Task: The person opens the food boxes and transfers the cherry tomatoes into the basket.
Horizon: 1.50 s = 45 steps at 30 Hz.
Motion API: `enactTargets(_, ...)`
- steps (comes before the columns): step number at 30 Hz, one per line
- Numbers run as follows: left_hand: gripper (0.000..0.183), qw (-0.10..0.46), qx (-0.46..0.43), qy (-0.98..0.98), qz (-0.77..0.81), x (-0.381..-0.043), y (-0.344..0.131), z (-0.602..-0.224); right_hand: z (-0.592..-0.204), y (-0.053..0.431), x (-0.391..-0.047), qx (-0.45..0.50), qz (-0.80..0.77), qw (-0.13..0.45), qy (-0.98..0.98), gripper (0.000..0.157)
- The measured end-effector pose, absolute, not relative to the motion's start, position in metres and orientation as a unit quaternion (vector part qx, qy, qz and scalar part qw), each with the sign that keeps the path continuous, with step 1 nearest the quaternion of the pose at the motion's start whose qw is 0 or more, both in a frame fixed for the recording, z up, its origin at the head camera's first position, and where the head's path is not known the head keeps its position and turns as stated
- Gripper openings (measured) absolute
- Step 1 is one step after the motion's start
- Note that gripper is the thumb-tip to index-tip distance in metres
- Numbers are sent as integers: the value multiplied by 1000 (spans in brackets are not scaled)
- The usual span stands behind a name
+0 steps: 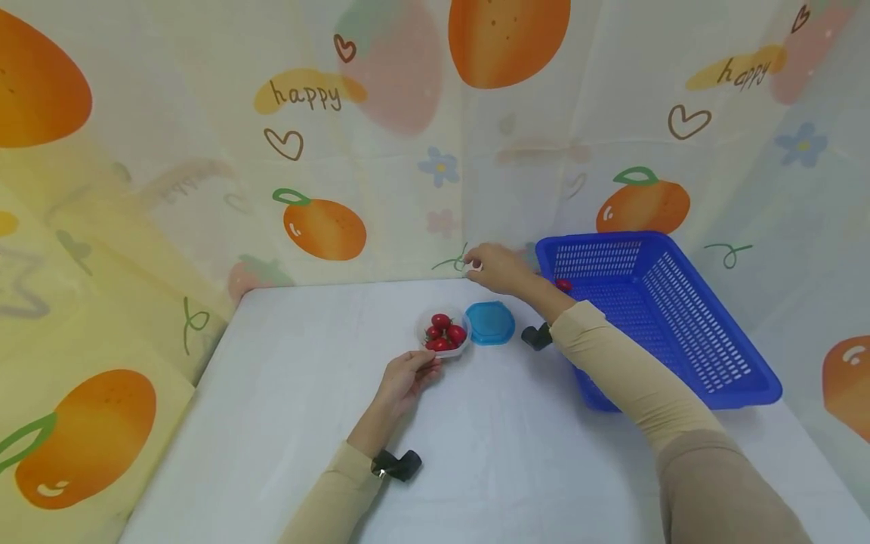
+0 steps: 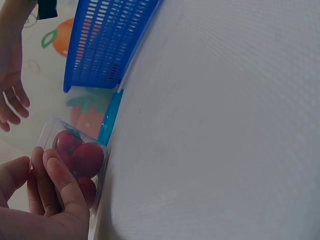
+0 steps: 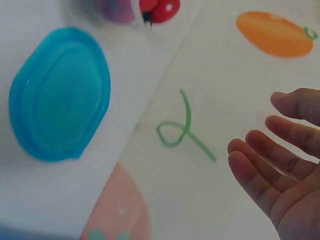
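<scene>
A small clear plastic container (image 1: 465, 349) with several red cherry tomatoes (image 1: 457, 334) stands on the white table. At its near edge my left hand (image 1: 408, 375) pinches the rim between thumb and fingers; the left wrist view shows the fingers (image 2: 62, 180) against the clear wall. My right hand (image 1: 498, 267) is raised above the far edge of the table, fingers spread and loosely bent, holding nothing in the right wrist view. Below it a blue lid (image 1: 491, 323) lies flat beside the container.
A large blue plastic basket (image 1: 720, 317) with slotted walls stands on the right, under my right forearm. One red cherry tomato (image 1: 563, 285) shows inside by its left wall. A fruit-printed cloth (image 1: 394, 174) hangs behind the white table (image 1: 306, 393).
</scene>
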<state>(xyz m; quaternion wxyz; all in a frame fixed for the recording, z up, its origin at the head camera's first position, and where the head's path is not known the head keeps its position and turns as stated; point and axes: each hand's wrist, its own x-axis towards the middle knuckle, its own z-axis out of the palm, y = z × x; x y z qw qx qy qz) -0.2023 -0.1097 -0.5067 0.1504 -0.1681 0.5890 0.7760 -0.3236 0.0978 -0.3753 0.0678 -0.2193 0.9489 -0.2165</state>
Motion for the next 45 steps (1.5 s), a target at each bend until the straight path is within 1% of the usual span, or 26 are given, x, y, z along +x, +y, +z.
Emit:
enactTargets(10, 30, 161, -172, 582, 778, -203, -111, -508, -392, 58, -311, -283, -172, 91, 939, 37)
enactTargets(19, 29, 158, -163, 582, 781, -203, -111, -507, -409, 35, -302, -281, -141, 129, 941, 38)
enactTargets(24, 25, 155, -163, 579, 784, -203, -112, -507, -417, 26, -297, -261, -112, 150, 947, 38)
enactTargets(31, 23, 150, -157, 580, 785, -205, -111, -508, -430, 19, -290, -258, -47, 126, 957, 24)
enactTargets(38, 24, 151, -155, 579, 786, -204, -112, -509, -436, 14, -286, -239, -24, 117, 964, 26)
enactTargets(45, 20, 149, -157, 572, 791, -205, -110, -508, -446, 12, -284, -250, 9, 84, 965, 35)
